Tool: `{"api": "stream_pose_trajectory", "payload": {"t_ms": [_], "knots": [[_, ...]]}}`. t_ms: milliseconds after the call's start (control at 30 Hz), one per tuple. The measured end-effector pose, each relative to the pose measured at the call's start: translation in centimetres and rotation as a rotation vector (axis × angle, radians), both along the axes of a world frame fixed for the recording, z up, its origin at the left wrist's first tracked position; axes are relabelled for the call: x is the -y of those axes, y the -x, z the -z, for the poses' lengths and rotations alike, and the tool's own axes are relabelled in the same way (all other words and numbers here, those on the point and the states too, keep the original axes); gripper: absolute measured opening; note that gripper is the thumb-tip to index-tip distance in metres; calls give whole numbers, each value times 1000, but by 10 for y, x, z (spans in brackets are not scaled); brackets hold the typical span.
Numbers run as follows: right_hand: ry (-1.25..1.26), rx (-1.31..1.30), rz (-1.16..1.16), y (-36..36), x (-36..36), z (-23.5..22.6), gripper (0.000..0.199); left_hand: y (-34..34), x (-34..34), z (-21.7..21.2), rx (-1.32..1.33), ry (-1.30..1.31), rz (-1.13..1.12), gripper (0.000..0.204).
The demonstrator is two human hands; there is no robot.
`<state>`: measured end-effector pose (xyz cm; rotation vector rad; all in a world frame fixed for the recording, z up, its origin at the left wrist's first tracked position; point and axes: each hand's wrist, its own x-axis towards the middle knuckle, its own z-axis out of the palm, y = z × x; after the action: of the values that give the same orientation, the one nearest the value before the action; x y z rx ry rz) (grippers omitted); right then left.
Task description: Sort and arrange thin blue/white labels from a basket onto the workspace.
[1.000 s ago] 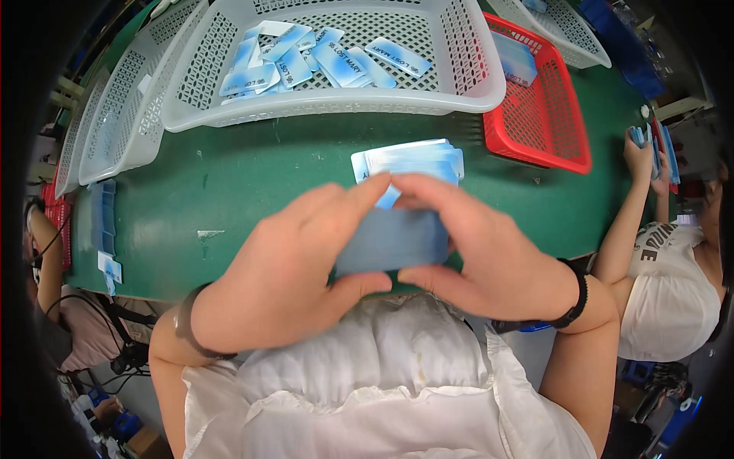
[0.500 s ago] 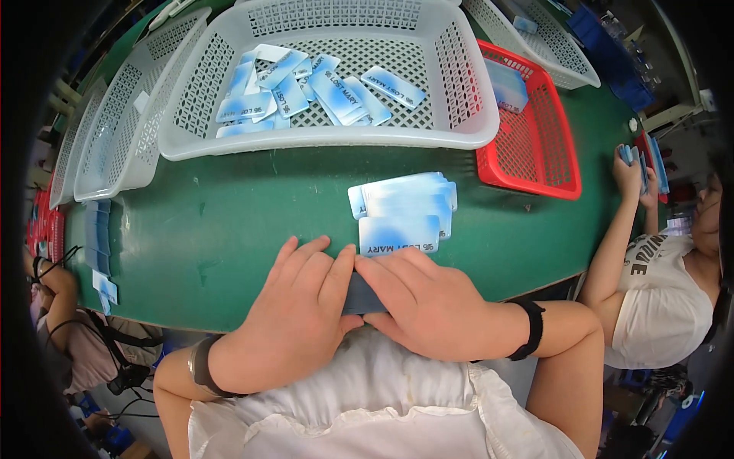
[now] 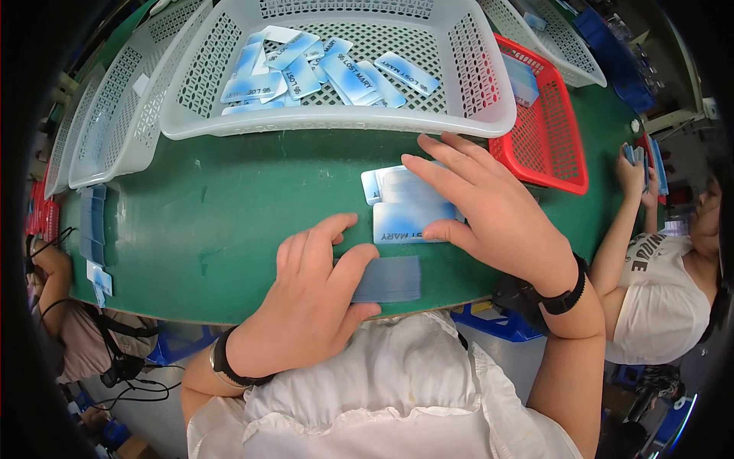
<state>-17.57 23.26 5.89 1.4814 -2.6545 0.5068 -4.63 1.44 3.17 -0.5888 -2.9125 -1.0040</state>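
My left hand point(image 3: 306, 287) holds the left end of a neat stack of thin blue-grey cards point(image 3: 394, 278) near the table's front edge, its thumb on the near side and its forefinger on the far side. Just beyond lies a loose pile of blue-and-white cards point(image 3: 405, 214) with printed faces up. Over the right part of that pile reaches my right hand point(image 3: 489, 203), fingers stretched and apart, thumb at the nearest card. It covers some of the cards, and whether the fingertips touch them I cannot tell.
A large white basket point(image 3: 336, 122) with scattered cards point(image 3: 348, 76) stands ahead on the green table point(image 3: 229, 214). A red basket point(image 3: 547, 145) with cards sits to its right, more white baskets point(image 3: 126, 130) to the left. A co-worker point(image 3: 650, 283) handles cards at the right; another person's arm shows at far left.
My right hand has left the stack at the table edge and moved away and right over the loose pile, its fingers spreading. My left hand stays at the stack, now more exposed.
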Motion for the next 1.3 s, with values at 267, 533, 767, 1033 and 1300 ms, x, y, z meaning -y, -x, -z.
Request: {"api": "stream_pose_trajectory", "payload": {"t_ms": [267, 533, 767, 1033, 1300], "knots": [[-101, 288, 71, 5, 7, -4, 75, -10, -4, -1, 59, -29, -43, 52], [-46, 325, 60, 7, 6, 1, 56, -2, -5, 10, 47, -50, -46, 49], [0, 280, 19, -5, 11, -11, 51, -10, 2, -7, -37, -44, -45, 53], [-189, 317, 69, -33, 5, -9, 49, -18, -4, 22, -103, -192, -56, 54], [65, 3, 44, -19, 19, -17, 46, -17, 3, 2, -184, -118, -74, 52]]}}
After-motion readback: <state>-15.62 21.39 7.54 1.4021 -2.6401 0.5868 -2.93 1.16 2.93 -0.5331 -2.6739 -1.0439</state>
